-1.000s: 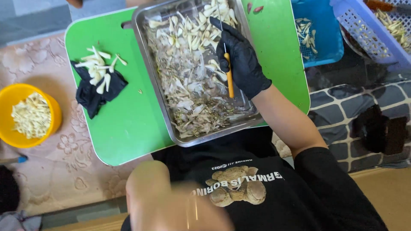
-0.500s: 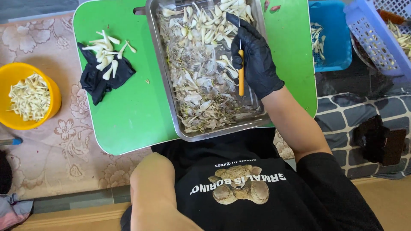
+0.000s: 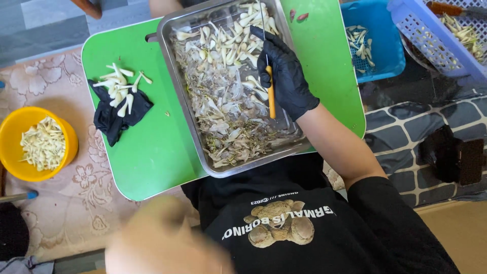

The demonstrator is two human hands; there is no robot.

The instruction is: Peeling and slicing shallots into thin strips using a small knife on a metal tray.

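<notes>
Fingers (image 3: 274,50) of the right hand (image 3: 286,76), in a black glove, curl around an orange-handled knife (image 3: 271,94) over the steel tray (image 3: 172,66) of pale peelings on a green board (image 3: 152,152). Left hand (image 3: 162,238) is blurred, bare; grip cannot be told. Yellow bowl (image 3: 15,127) holds peeled cloves.

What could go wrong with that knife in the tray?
The right hand, in a black glove, holds a knife with an orange handle over the metal tray of peelings; its blade is too thin to see clearly, so it might nick fingers. The left hand is close and blurred, possibly not steadying anything.
</notes>
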